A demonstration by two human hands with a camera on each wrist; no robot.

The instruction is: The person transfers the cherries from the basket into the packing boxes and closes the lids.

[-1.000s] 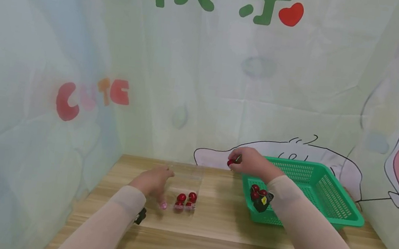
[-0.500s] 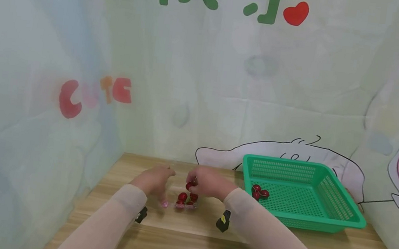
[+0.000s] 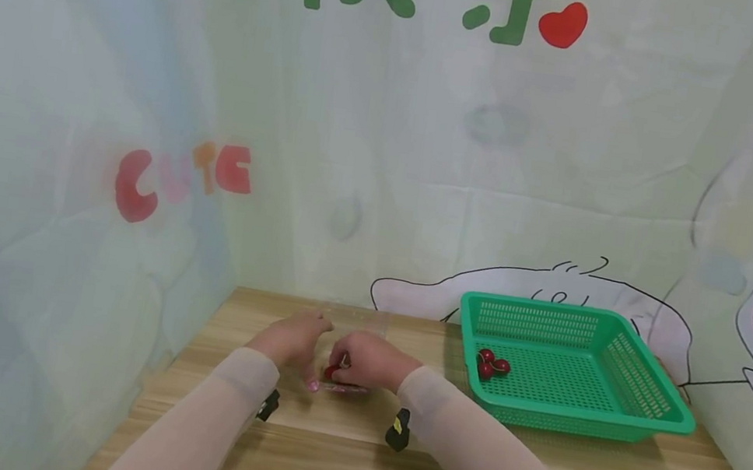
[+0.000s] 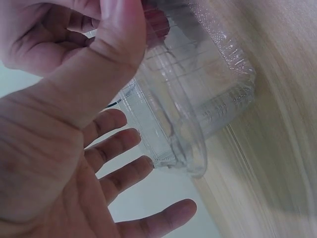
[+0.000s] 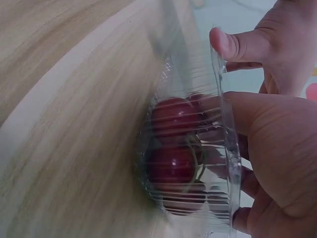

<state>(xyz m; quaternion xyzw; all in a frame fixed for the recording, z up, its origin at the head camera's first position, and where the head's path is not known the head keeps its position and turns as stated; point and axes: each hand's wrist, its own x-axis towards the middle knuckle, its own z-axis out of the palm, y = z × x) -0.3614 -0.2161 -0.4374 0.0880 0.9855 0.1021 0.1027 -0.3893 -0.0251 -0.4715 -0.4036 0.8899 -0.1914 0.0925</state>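
In the head view, my left hand (image 3: 293,341) is at the left side of a clear plastic box (image 3: 345,389), fingers spread; its thumb (image 5: 223,43) touches the rim in the right wrist view. Inside the box, my right hand (image 3: 371,361) pinches a red cherry (image 3: 331,372), with its fingertips low. Through the clear wall in the right wrist view, several cherries (image 5: 172,164) with thin stems lie at the bottom beside the right fingers. The left wrist view shows the left hand (image 4: 64,158) with its fingers extended along the box (image 4: 218,106).
A green plastic basket (image 3: 582,413) stands to the right on the wooden table (image 3: 320,467), with three cherries (image 3: 485,371) at its left end. A printed curtain (image 3: 374,141) hangs behind and at the sides.
My right hand has moved left from beside the green basket with a cherry, and down into the clear box. The left hand has stayed nearly still at the box.
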